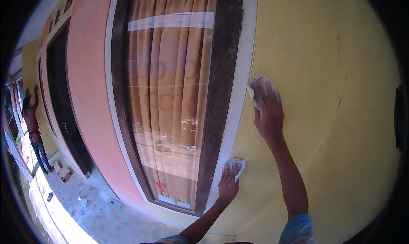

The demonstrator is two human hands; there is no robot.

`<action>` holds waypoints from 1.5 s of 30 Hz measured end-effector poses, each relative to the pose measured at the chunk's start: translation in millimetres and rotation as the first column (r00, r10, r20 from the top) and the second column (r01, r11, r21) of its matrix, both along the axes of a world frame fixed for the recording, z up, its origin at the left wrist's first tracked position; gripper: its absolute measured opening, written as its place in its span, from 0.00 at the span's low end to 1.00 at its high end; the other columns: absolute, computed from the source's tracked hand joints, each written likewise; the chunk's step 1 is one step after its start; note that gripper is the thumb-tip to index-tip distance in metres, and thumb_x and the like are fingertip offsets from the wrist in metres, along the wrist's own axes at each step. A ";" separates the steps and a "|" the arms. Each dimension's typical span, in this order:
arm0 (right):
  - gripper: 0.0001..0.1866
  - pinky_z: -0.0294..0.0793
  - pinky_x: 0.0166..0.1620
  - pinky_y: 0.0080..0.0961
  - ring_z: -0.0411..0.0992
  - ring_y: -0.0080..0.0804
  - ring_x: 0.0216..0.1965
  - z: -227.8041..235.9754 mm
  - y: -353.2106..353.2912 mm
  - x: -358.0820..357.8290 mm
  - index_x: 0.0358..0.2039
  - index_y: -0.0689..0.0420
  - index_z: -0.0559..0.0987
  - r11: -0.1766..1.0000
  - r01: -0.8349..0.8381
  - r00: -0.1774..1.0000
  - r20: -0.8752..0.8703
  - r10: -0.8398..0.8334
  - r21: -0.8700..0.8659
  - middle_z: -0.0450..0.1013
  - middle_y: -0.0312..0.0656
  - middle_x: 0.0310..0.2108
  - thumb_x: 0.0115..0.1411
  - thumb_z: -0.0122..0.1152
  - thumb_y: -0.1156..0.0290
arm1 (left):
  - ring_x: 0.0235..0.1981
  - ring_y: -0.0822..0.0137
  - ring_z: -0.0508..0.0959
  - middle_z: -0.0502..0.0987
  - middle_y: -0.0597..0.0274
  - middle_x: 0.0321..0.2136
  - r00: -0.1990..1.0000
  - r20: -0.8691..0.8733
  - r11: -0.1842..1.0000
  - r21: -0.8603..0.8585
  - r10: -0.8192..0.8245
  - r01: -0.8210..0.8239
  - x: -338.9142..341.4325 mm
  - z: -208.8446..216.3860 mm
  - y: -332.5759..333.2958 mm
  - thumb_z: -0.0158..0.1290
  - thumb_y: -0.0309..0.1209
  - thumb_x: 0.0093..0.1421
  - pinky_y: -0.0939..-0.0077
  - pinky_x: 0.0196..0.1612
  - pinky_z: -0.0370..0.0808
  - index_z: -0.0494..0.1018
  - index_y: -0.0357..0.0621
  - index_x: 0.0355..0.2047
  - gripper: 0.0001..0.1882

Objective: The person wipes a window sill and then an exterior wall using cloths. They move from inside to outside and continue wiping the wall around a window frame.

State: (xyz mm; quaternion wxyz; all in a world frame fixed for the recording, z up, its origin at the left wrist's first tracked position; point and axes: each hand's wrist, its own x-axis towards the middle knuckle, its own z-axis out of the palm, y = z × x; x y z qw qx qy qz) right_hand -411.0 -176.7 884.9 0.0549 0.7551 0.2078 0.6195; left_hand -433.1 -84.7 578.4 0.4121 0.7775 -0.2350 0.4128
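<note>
My right hand (270, 116) presses a whitish wiping cloth (257, 78) against the yellow wall (315, 95), just right of the window's white border. Its fingers lie over the cloth, and a crumpled edge sticks out past the fingertips. Lower down, my left hand (228, 185) holds a second pale cloth (241, 163) where the white border (226, 154) meets the yellow wall. Both arms reach up from the lower edge. Whether the pieces are fabric or thick paper is hard to make out.
A tall brown-framed window (223, 73) with orange curtains (170, 73) stands to my left. Beyond are a pink wall (87, 73) and a dark door (70, 95). Another person (32, 129) stands far left, arms raised at a wall. A cardboard box (64, 174) and small items lie on the floor.
</note>
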 end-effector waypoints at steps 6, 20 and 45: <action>0.29 0.59 0.68 0.43 0.63 0.39 0.66 57.6 -20.9 -3.2 0.65 0.44 0.69 0.996 0.002 0.997 0.078 0.006 -0.093 0.66 0.33 0.65 0.61 0.56 0.73 | 0.68 0.45 0.62 0.63 0.57 0.68 1.000 0.013 0.999 0.044 0.009 -0.010 -0.8 0.1 -1.3 0.51 0.24 0.60 0.49 0.69 0.59 0.64 0.47 0.67 0.33; 0.23 0.64 0.65 0.44 0.66 0.41 0.62 45.7 -39.8 11.3 0.61 0.47 0.73 0.993 0.036 0.990 0.142 -0.019 -0.112 0.67 0.30 0.64 0.64 0.56 0.71 | 0.68 0.41 0.61 0.64 0.53 0.67 1.000 -0.008 1.000 -0.006 -0.003 0.003 -1.5 4.7 -9.0 0.53 0.20 0.59 0.46 0.68 0.58 0.65 0.43 0.66 0.32; 0.29 0.60 0.67 0.46 0.62 0.49 0.66 30.8 -24.0 -1.4 0.64 0.48 0.70 0.999 0.041 0.996 0.074 -0.043 0.019 0.64 0.36 0.66 0.61 0.56 0.76 | 0.67 0.46 0.64 0.65 0.59 0.67 1.000 -0.026 1.000 -0.005 0.005 -0.005 -0.9 -4.2 -10.3 0.50 0.24 0.62 0.49 0.69 0.59 0.64 0.48 0.67 0.31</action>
